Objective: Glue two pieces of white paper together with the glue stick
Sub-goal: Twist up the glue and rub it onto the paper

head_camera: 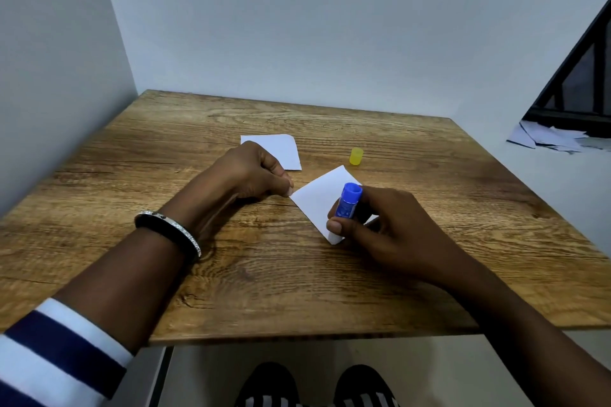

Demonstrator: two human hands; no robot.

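Observation:
Two white paper pieces lie on the wooden table (231, 274). The nearer paper (319, 200) sits turned at an angle in the middle. My right hand (383, 225) grips a blue glue stick (347, 203) upright, its lower end down on this paper and hidden by my fingers. My left hand (254, 172) has curled fingers, and its fingertips press the paper's left corner to the table. The second paper (284, 150) lies flat behind my left hand, partly covered by it. The glue stick's yellow cap (356, 156) stands alone behind the nearer paper.
The table stands in a corner, with white walls at the back and left. A white ledge to the right holds loose scraps of paper (549, 139) under a dark window frame. My knees show below the table's front edge.

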